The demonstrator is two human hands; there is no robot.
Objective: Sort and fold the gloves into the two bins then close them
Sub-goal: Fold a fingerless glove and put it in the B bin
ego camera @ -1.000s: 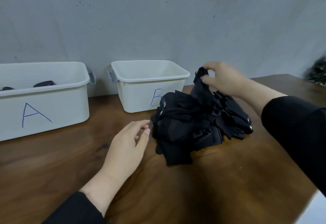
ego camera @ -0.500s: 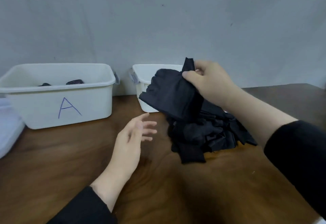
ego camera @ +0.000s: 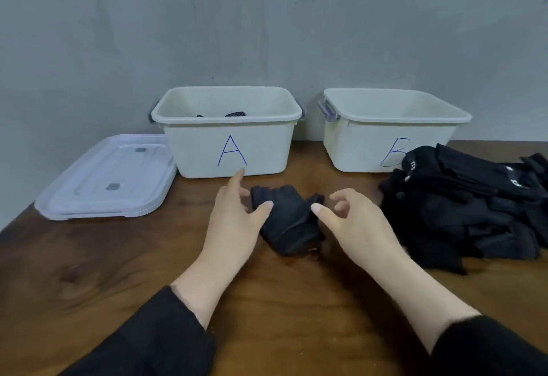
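A single black glove [ego camera: 287, 221] lies flat on the wooden table in front of the bin marked A [ego camera: 228, 144]. My left hand [ego camera: 234, 221] rests at its left edge with fingers spread. At the glove's right edge, my right hand [ego camera: 353, 221] hovers with curled, parted fingers. Neither hand grips it. Dark gloves show inside bin A. Bin B [ego camera: 385, 138] stands to the right; I see nothing in it. A pile of black gloves [ego camera: 468, 206] lies in front of bin B.
Clear plastic lids [ego camera: 109, 177] are stacked on the table left of bin A. A grey wall stands right behind both bins. The table's left edge [ego camera: 14, 224] runs near the lids.
My right hand carried one glove from the pile to the table in front of bin A and let go. Both hands now sit beside it. The view swung left, showing the lids.
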